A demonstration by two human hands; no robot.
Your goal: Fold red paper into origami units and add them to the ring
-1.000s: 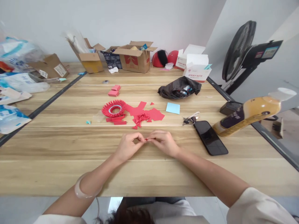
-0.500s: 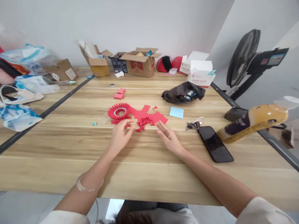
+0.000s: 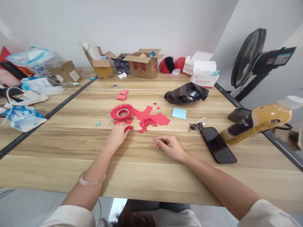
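My left hand [image 3: 117,135] rests low over the table, fingers closed on a small red paper strip [image 3: 129,128]. Just beyond it lies a ring [image 3: 115,112] of folded red paper pieces with a pale blue inner edge. Nearer the middle, my right hand [image 3: 172,146] has its fingers curled in and thumb meeting the index finger; nothing shows between them. Between and beyond the hands is a heap of folded red paper pieces [image 3: 148,122], lying on flat red paper [image 3: 163,119]. Two small red triangles [image 3: 158,108] sit behind the heap.
Right of the paper are a blue sticky-note pad [image 3: 179,113], keys [image 3: 195,126], a phone [image 3: 219,145] and a large bottle [image 3: 255,123]. A black bag [image 3: 186,94] and red blocks [image 3: 121,97] lie farther back. Cardboard boxes [image 3: 143,67] line the wall; a fan [image 3: 247,58] stands right.
My left hand has lowered and closed on a red strip. My right hand has drawn back towards me, its fingers curling. Two red triangles now lie apart behind the heap.
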